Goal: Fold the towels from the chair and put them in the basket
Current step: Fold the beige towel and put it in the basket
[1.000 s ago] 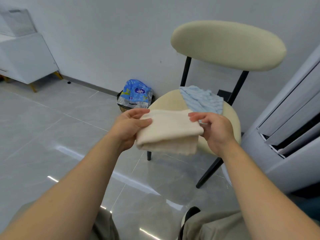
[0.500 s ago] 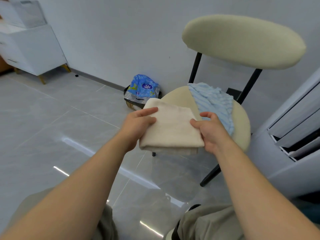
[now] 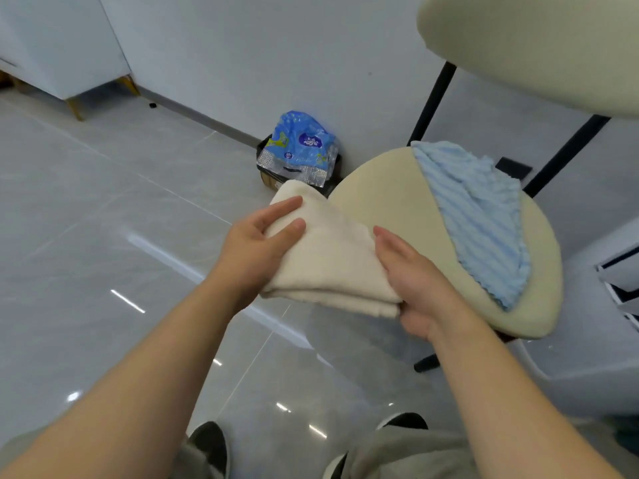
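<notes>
My left hand (image 3: 256, 243) grips the left edge of the folded cream towel (image 3: 328, 261), held in the air just left of the chair (image 3: 387, 195) seat, and my right hand (image 3: 415, 281) pinches its near corner. I'd square the layers and carry it flat so the fold holds. The blue towel (image 3: 477, 216) lies unfolded on the seat. The logo on the blue packet (image 3: 302, 146) by the wall is too blurred to read.
</notes>
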The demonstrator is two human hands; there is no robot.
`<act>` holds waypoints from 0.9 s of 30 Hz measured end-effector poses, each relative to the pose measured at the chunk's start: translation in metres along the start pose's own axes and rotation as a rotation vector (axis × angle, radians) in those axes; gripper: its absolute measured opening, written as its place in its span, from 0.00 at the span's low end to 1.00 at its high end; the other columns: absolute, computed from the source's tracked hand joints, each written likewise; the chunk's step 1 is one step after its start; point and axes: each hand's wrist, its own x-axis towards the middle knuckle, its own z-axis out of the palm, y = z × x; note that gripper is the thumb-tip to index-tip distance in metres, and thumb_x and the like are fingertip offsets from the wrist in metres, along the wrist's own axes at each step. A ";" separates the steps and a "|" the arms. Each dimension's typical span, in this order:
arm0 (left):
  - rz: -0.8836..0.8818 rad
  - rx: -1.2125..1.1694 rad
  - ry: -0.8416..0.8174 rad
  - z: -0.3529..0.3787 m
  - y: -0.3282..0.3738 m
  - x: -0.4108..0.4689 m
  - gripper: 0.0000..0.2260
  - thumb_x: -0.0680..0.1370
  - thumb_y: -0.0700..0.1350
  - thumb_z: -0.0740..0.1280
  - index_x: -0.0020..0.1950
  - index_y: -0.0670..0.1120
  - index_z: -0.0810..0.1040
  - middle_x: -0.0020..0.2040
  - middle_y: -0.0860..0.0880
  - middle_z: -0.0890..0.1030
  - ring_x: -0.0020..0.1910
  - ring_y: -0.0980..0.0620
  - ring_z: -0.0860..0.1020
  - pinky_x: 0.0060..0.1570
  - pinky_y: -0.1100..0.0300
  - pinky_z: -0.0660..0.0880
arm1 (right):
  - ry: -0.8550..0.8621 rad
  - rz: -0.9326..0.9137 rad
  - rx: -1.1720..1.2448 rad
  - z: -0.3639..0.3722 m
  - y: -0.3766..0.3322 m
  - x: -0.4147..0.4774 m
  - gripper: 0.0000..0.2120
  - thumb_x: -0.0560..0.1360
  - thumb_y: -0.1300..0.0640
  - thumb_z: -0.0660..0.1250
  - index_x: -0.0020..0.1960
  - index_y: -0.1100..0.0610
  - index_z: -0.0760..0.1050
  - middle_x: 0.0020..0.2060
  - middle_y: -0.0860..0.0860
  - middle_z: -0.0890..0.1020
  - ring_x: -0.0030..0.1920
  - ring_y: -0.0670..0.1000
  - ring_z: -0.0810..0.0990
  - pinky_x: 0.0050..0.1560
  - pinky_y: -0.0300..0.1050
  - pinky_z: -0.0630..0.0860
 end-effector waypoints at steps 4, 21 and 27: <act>-0.045 -0.062 0.009 -0.010 -0.003 0.021 0.13 0.77 0.47 0.73 0.59 0.61 0.83 0.59 0.57 0.83 0.58 0.56 0.81 0.57 0.57 0.77 | -0.049 0.104 0.176 0.000 -0.009 0.020 0.16 0.81 0.53 0.67 0.67 0.42 0.75 0.54 0.44 0.86 0.50 0.47 0.86 0.44 0.45 0.83; -0.274 0.089 -0.076 -0.095 0.367 0.033 0.13 0.77 0.48 0.73 0.61 0.59 0.82 0.61 0.53 0.80 0.55 0.57 0.80 0.52 0.65 0.76 | -0.043 0.257 0.163 0.088 -0.373 -0.123 0.21 0.80 0.65 0.66 0.68 0.46 0.76 0.49 0.46 0.87 0.47 0.51 0.86 0.47 0.50 0.83; -0.154 0.203 -0.143 -0.139 0.512 0.012 0.18 0.77 0.52 0.72 0.67 0.57 0.79 0.64 0.53 0.77 0.58 0.55 0.78 0.51 0.69 0.73 | 0.016 -0.036 0.092 0.128 -0.486 -0.211 0.24 0.79 0.62 0.69 0.70 0.42 0.73 0.60 0.45 0.81 0.57 0.50 0.84 0.59 0.54 0.81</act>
